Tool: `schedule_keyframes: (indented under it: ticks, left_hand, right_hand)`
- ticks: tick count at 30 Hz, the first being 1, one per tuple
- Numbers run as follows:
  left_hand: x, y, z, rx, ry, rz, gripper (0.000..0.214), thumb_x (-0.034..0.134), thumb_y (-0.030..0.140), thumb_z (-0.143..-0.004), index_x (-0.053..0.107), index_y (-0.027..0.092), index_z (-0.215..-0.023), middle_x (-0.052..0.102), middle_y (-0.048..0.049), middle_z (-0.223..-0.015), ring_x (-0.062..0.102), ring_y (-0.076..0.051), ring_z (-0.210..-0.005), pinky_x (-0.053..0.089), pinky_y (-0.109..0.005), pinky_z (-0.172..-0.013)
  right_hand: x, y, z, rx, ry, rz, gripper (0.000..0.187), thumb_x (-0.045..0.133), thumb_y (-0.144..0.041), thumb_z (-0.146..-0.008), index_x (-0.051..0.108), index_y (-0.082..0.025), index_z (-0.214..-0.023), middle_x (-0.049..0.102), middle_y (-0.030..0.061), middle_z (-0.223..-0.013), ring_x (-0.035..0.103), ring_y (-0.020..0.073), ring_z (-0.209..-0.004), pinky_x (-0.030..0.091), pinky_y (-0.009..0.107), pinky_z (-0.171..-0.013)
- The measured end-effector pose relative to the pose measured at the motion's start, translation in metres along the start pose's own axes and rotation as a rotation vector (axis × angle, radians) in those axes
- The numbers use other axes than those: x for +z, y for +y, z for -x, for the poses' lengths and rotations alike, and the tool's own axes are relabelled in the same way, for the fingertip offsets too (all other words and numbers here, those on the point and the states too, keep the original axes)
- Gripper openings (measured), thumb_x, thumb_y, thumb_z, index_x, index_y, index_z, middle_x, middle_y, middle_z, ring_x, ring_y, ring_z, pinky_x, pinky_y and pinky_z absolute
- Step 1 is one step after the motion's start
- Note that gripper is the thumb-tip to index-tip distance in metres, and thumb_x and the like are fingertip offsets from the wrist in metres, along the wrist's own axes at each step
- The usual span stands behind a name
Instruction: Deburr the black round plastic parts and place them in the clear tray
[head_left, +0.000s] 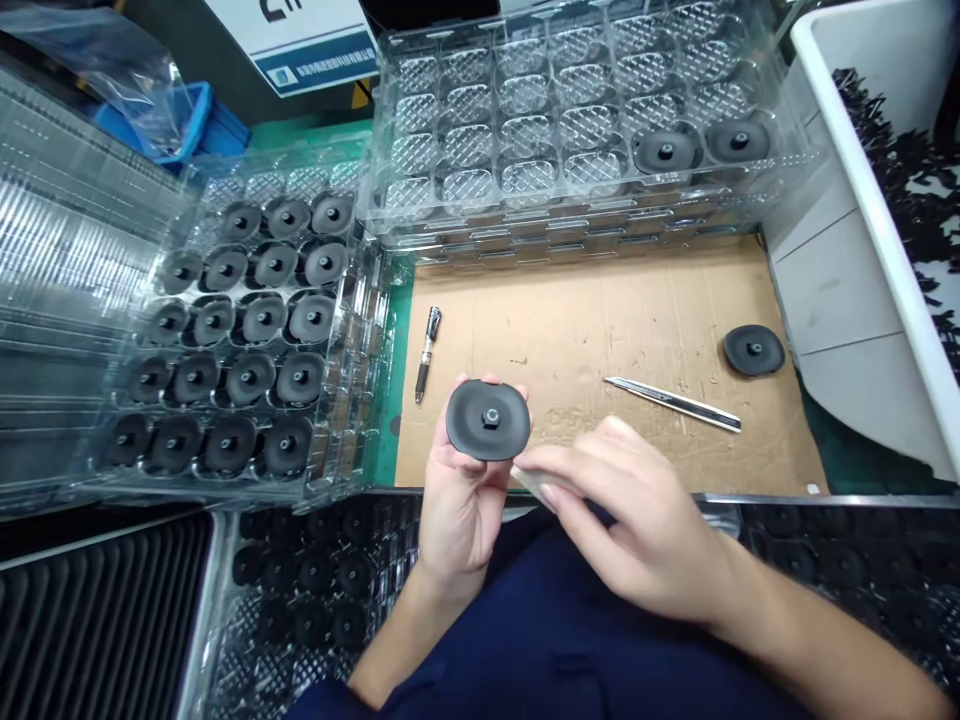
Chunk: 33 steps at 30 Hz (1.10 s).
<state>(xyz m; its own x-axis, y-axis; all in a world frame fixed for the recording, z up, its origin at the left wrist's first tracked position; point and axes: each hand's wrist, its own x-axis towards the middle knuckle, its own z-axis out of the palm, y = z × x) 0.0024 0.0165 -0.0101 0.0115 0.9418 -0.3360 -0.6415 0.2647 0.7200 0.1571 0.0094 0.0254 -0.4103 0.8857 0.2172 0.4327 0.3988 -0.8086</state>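
Observation:
My left hand (466,500) grips a black oval plastic part (504,432) with a small raised post at its centre, facing up. Close against the part's right edge, my right hand (637,510) pinches a small pale piece (529,482), perhaps cloth or paper; its kind is hard to make out. On the cardboard sheet (555,330) beyond my hands lie a utility knife (675,403) and, to the left, a black pen (427,355). A similar black part (754,350) rests alone at the right of the cardboard.
A clear tray (330,480) at left holds many black parts. Stacked clear trays (570,225) stand at the back, two parts in the top one. A white bin (862,170) with black pieces stands at right; a blue box (225,125) is back left.

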Motion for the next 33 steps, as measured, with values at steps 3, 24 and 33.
schedule_keyframes:
  ticks: [3, 24, 33]
  left_hand:
    - [0.005, 0.0, 0.002, -0.011, 0.016, 0.011, 0.044, 0.061, 0.017, -0.082, 0.053, 0.036, -0.121, 0.053, 0.0016, -0.13, 0.054, -0.022, -0.116, 0.049, -0.033, -0.094]
    - [0.002, -0.003, 0.009, -0.122, -0.034, -0.054, 0.055, 0.07, 0.031, -0.075, 0.05, 0.029, -0.126, 0.055, -0.0051, -0.128, 0.053, -0.022, -0.116, 0.05, -0.026, -0.09]
    - [0.01, -0.001, 0.012, -0.17, -0.062, -0.059, 0.046, 0.07, 0.022, -0.075, 0.056, 0.026, -0.119, 0.062, -0.0034, -0.116, 0.059, -0.017, -0.105, 0.051, -0.022, -0.085]
  right_hand:
    - [-0.006, -0.009, -0.006, -0.041, 0.215, -0.057, 0.03, 0.052, -0.011, -0.086, 0.055, -0.014, -0.116, 0.066, 0.0049, -0.094, 0.057, 0.0131, -0.077, 0.04, 0.031, -0.07]
    - [-0.002, -0.004, -0.018, -0.038, 0.274, -0.025, 0.027, 0.049, -0.017, -0.089, 0.057, -0.015, -0.114, 0.065, 0.0046, -0.104, 0.058, 0.0145, -0.093, 0.044, 0.029, -0.085]
    - [0.002, -0.006, -0.029, -0.113, 0.157, 0.069, 0.026, 0.045, -0.014, -0.088, 0.059, -0.009, -0.11, 0.064, 0.0074, -0.089, 0.055, 0.0159, -0.08, 0.045, 0.032, -0.075]
